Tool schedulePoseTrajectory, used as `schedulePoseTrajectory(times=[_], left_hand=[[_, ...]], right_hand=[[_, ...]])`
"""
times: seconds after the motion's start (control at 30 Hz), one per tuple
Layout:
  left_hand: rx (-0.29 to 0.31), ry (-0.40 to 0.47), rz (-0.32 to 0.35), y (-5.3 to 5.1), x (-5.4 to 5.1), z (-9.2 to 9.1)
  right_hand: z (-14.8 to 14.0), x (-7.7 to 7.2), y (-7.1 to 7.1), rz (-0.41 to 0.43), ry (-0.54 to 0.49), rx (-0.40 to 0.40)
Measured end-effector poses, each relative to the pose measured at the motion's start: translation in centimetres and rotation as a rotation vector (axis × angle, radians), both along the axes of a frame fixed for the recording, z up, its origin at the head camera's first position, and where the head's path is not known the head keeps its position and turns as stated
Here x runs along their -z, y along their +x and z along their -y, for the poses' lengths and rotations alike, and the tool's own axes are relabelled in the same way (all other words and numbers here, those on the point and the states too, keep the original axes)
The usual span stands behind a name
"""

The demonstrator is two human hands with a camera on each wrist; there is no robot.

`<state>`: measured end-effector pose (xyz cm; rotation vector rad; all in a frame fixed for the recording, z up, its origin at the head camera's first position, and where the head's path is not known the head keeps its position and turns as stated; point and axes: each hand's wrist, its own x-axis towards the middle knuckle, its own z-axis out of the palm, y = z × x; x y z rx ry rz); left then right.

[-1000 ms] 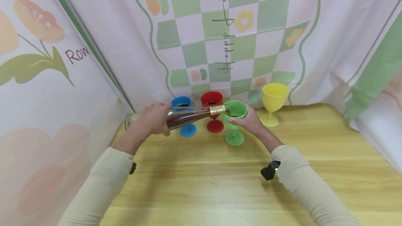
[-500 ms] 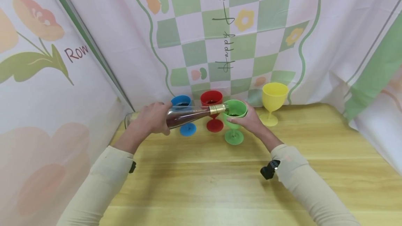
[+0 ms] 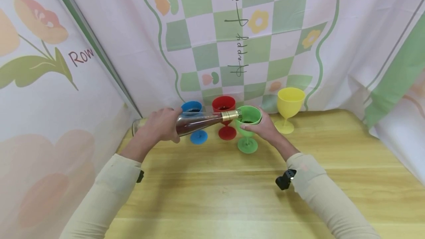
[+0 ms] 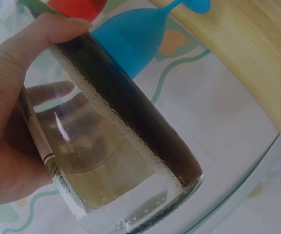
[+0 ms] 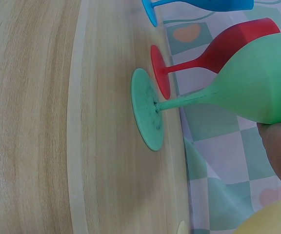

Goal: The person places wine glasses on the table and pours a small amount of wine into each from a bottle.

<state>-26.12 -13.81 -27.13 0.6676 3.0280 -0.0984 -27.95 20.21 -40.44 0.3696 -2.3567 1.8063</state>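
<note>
My left hand (image 3: 160,125) grips a clear glass bottle (image 3: 199,122) by its body and holds it tipped to the right. Dark liquid lies along the bottle's lower side, and bubbles line its surface in the left wrist view. The bottle's gold-banded mouth reaches over the near-left rim of a green goblet (image 3: 247,132). Dark liquid shows in that goblet's bowl. With my right hand (image 3: 265,126) I hold the bowl from its right side, thumb in front; most fingers are hidden behind it. The green foot (image 5: 148,109) is on the table in the right wrist view.
Behind the bottle stand a blue goblet (image 3: 198,137) and a red goblet (image 3: 227,132), both with dark liquid inside. A yellow goblet (image 3: 289,102) stands to the right. Printed curtains (image 3: 229,47) rise along the back edge of the wooden table (image 3: 212,194).
Both hands, the bottle and the goblets stay in nearly the same place. The dark liquid in the green goblet looks a little larger and smoother than a second ago.
</note>
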Motion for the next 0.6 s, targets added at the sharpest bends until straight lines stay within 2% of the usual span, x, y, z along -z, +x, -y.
schedulePoseTrajectory(times=[0.6], left_hand=[[0.000, -0.006, 0.003, 0.10, -0.06, -0.08]], right_hand=[[-0.08, 0.24, -0.20, 0.001, -0.004, 0.002]])
